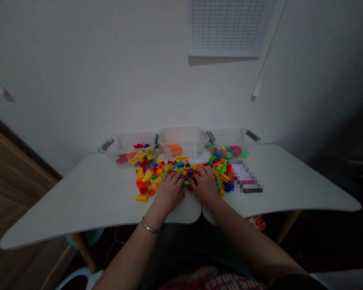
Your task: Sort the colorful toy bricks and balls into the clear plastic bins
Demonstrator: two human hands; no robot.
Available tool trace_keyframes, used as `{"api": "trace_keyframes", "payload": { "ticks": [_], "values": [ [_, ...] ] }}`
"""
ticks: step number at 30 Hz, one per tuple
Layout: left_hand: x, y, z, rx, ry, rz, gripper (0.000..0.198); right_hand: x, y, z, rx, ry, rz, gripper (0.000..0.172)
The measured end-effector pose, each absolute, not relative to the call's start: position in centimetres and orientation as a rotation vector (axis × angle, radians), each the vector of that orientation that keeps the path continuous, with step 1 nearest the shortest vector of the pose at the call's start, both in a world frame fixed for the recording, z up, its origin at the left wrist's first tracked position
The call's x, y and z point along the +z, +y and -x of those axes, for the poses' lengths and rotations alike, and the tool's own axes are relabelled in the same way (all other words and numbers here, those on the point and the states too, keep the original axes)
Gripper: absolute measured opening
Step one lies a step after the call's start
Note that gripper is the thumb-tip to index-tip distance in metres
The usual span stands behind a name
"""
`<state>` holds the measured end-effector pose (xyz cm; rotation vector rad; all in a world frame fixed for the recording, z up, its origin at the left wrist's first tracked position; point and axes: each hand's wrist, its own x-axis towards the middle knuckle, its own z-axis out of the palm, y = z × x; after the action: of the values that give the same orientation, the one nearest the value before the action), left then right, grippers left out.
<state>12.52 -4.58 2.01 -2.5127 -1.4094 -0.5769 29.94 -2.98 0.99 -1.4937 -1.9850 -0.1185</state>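
A gridded chart [226,26] hangs on the white wall [78,72] above the white table [87,197]

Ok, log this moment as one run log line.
left hand: on plastic building bricks | right hand: on same bricks | grip: cannot tell | three clear plastic bins: behind pile

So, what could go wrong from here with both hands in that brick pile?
The left hand and right hand rest on loose plastic bricks, so pieces could scatter. A yellow brick lies near the front edge of the white table and might get knocked off. Bricks also crowd the clear plastic bins, so a hard sweep might jostle them.
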Motion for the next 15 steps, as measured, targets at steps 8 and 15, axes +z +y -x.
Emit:
{"api": "trace_keyframes", "payload": {
  "ticks": [8, 15],
  "values": [
    [1.6, -5.4, -13.7, -0.575, -1.314, 2.569, 0.036, 0.6, -2.7, -30.4, -0.066, -2.003, 1.399, 0.027],
    [2.3, -5.5, -13.3, -0.598, -1.357, 2.504, 0.025, 0.5, -2.5, -30.7, -0.006, -1.990, 1.381, 0.031]
  ]
}}
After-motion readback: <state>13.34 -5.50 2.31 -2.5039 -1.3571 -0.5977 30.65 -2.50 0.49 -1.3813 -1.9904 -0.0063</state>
